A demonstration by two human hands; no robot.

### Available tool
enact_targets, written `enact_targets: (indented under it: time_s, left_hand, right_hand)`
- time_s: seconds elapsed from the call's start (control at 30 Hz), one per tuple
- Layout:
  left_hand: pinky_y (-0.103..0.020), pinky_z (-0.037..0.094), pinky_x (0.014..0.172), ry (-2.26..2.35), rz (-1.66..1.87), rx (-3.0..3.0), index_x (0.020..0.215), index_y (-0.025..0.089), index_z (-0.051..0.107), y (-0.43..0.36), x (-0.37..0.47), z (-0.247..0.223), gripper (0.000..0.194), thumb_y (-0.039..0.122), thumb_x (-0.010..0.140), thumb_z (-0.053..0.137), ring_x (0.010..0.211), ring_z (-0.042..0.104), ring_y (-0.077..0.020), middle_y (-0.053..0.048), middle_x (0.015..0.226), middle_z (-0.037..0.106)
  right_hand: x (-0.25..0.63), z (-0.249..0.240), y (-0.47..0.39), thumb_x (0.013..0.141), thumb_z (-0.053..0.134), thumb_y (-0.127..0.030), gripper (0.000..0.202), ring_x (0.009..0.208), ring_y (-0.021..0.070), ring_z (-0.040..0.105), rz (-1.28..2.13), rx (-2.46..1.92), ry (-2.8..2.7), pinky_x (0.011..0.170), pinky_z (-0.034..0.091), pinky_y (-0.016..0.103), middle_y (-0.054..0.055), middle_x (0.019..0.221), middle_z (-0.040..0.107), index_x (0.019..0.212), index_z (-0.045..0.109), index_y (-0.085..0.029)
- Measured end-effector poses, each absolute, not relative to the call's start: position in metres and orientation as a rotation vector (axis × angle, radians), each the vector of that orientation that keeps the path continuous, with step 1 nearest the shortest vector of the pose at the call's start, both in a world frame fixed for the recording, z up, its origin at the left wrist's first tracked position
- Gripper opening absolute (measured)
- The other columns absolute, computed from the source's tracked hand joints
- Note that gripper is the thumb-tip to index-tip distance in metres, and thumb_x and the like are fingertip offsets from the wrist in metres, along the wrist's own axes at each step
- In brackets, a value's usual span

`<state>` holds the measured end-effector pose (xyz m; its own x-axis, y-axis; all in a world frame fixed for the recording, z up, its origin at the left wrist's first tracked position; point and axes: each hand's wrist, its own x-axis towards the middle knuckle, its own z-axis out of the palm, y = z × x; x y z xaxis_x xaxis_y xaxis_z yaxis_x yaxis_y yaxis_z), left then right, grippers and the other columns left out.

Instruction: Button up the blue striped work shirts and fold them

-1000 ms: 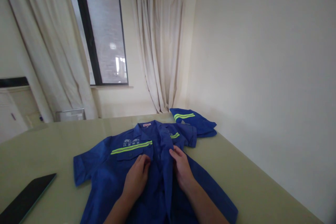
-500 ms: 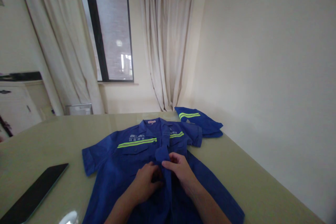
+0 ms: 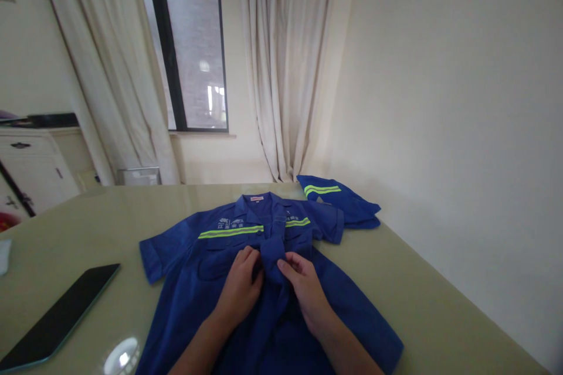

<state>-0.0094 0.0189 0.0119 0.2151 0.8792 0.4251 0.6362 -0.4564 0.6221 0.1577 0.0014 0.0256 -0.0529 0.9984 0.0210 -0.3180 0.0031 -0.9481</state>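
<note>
Two bare hands work at the front opening of a blue short-sleeved work shirt with yellow-green reflective stripes (image 3: 211, 258), which lies face up and spread across the middle of the pale green bench (image 3: 440, 304), collar toward the far edge. Our left hand (image 3: 240, 290) pinches the left flap of the placket; our right hand (image 3: 305, 287) pinches the right flap just beside it, fingertips nearly meeting below the chest stripe. We judge the fastening partly done: the collar end looks closed, the front below our hands seems loose. Whether a button sits between the fingers we cannot tell. The hem runs off the near edge of view. A second, folded blue garment (image 3: 343, 205) rests at the far right corner; a dark flat tablet (image 3: 57, 319) lies near the left edge.
</note>
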Motion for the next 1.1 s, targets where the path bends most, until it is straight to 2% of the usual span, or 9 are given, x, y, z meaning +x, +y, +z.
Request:
enact_targets:
  time_s: [0.13, 0.27, 0.43, 0.57, 0.7, 0.8, 0.97, 1.1]
  left_hand:
    - [-0.033, 0.048, 0.081, 1.379, 1.234, 2.125, 0.087, 0.024, 0.053, 0.01, -0.004, 0.025, 0.007, 0.017, 0.088, 0.053, 0.089, 0.058, -0.0215, -0.003, 0.091, 0.061]
    - [-0.032, 0.049, 0.076, 1.379, 1.274, 2.067, 0.09, 0.024, 0.056, 0.008, -0.009, 0.029, 0.005, 0.025, 0.094, 0.053, 0.083, 0.06, -0.0196, -0.002, 0.088, 0.063]
    - [-0.038, 0.048, 0.095, 1.327, 1.402, 2.313, 0.099, 0.026, 0.069, 0.004, -0.011, 0.031, 0.015, 0.029, 0.098, 0.055, 0.102, 0.06, -0.0235, -0.006, 0.107, 0.068]
    - [-0.039, 0.048, 0.093, 1.332, 1.286, 2.378, 0.099, 0.026, 0.072, -0.001, -0.005, 0.031, 0.022, 0.024, 0.1, 0.05, 0.097, 0.06, -0.0234, -0.006, 0.101, 0.068]
    - [-0.039, 0.049, 0.095, 1.478, 1.362, 2.19, 0.098, 0.025, 0.072, -0.001, 0.001, 0.026, 0.019, 0.023, 0.095, 0.054, 0.102, 0.059, -0.0254, -0.007, 0.105, 0.064]
    - [-0.038, 0.05, 0.092, 1.474, 1.326, 2.075, 0.097, 0.026, 0.073, -0.003, 0.001, 0.019, 0.019, 0.024, 0.094, 0.054, 0.1, 0.061, -0.0256, -0.006, 0.101, 0.066]
    - [-0.031, 0.052, 0.082, 1.301, 1.084, 2.004, 0.095, 0.027, 0.073, -0.005, -0.013, 0.009, 0.024, 0.025, 0.095, 0.049, 0.089, 0.069, -0.0221, -0.003, 0.093, 0.072]
    - [-0.03, 0.054, 0.084, 1.324, 1.056, 1.912, 0.098, 0.028, 0.072, -0.002, -0.022, 0.008, 0.019, 0.032, 0.094, 0.054, 0.091, 0.072, -0.0228, -0.002, 0.095, 0.077]
  right_hand:
    - [0.159, 0.033, -0.001, 0.063, 0.092, -0.04, 0.04, 0.079, 0.021, 0.067, 1.45, -0.869, -0.89, 0.079, 0.053, 0.033, 0.005, 0.085, 0.075, 0.091, 0.077, -0.017]
    - [0.161, 0.032, 0.002, 0.073, 0.084, -0.046, 0.033, 0.079, 0.0207, 0.066, 1.254, -0.892, -0.86, 0.078, 0.052, 0.032, 0.003, 0.088, 0.075, 0.09, 0.074, -0.02]
    - [0.158, 0.028, -0.001, 0.084, 0.074, -0.048, 0.03, 0.083, 0.0217, 0.062, 0.888, -1.029, -1.128, 0.078, 0.049, 0.031, 0.004, 0.088, 0.071, 0.094, 0.075, -0.02]
    - [0.156, 0.026, -0.002, 0.087, 0.07, -0.047, 0.028, 0.083, 0.0214, 0.061, 0.911, -0.966, -1.344, 0.075, 0.049, 0.031, 0.004, 0.09, 0.068, 0.093, 0.078, -0.021]
    - [0.159, 0.021, 0.003, 0.085, 0.067, -0.052, 0.035, 0.069, 0.0201, 0.06, 1.062, -1.0, -1.339, 0.063, 0.047, 0.031, 0.004, 0.079, 0.068, 0.093, 0.08, -0.021]
    - [0.16, 0.016, 0.004, 0.085, 0.068, -0.044, 0.029, 0.065, 0.0198, 0.062, 1.079, -1.029, -1.409, 0.063, 0.047, 0.031, 0.004, 0.077, 0.07, 0.097, 0.08, -0.02]
    - [0.156, 0.009, 0.001, 0.083, 0.068, -0.027, 0.015, 0.077, 0.0216, 0.066, 0.867, -1.139, -1.546, 0.071, 0.048, 0.03, 0.005, 0.083, 0.073, 0.088, 0.081, -0.021]
    - [0.152, 0.009, -0.001, 0.082, 0.069, -0.028, 0.014, 0.066, 0.0197, 0.064, 0.942, -1.172, -1.53, 0.063, 0.047, 0.028, 0.002, 0.072, 0.072, 0.088, 0.079, -0.021]
